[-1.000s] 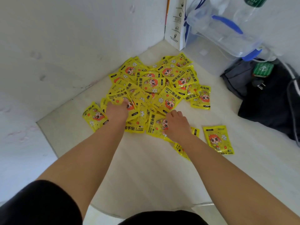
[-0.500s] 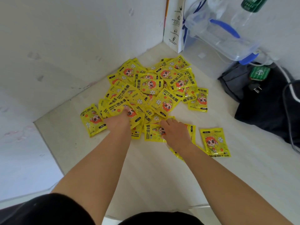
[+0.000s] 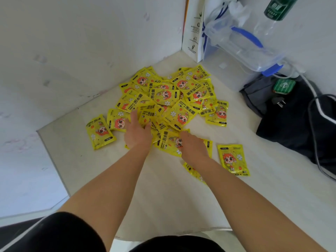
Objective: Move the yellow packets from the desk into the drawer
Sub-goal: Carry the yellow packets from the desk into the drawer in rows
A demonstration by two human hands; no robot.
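A heap of yellow packets (image 3: pixel 166 96) with a red-haired cartoon figure lies on the pale desk (image 3: pixel 163 197), close to the corner of the white walls. My left hand (image 3: pixel 138 132) is at the heap's near left edge, its fingers curled into and under some packets, thumb stretched out. My right hand (image 3: pixel 193 149) rests flat, palm down, on a packet (image 3: pixel 168 142) at the near edge. One loose packet (image 3: pixel 100 131) lies to the left and another (image 3: pixel 232 160) to the right of my hands. No drawer is in view.
A white paper bag (image 3: pixel 193 33) stands in the back corner beside a clear plastic container (image 3: pixel 241 44) with a blue handle and a green-labelled bottle (image 3: pixel 278 8). A dark bag (image 3: pixel 291 120) with a white cable, a plug and a green box (image 3: pixel 283 85) lies at the right.
Both hands have slid slightly back toward me along the heap's near edge, dragging packets with them. The left hand has turned and dug its fingers under packets.
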